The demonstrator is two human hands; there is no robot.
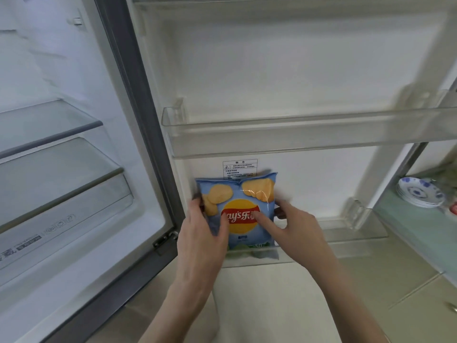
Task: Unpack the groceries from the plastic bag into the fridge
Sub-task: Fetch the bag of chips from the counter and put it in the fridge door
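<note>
A light-blue bag of potato chips stands upright in the lowest clear bin of the open fridge door, at the bin's left end. My left hand grips the bag's left edge, thumb across the front. My right hand holds the right edge, thumb on the red logo and fingers behind the bag. The bag's bottom shows through the bin's clear front wall. The plastic grocery bag is out of view.
Above, a second clear door bin runs across the door. The fridge interior at left has a glass shelf and a clear drawer. A stack of blue-patterned plates sits on a green counter at right.
</note>
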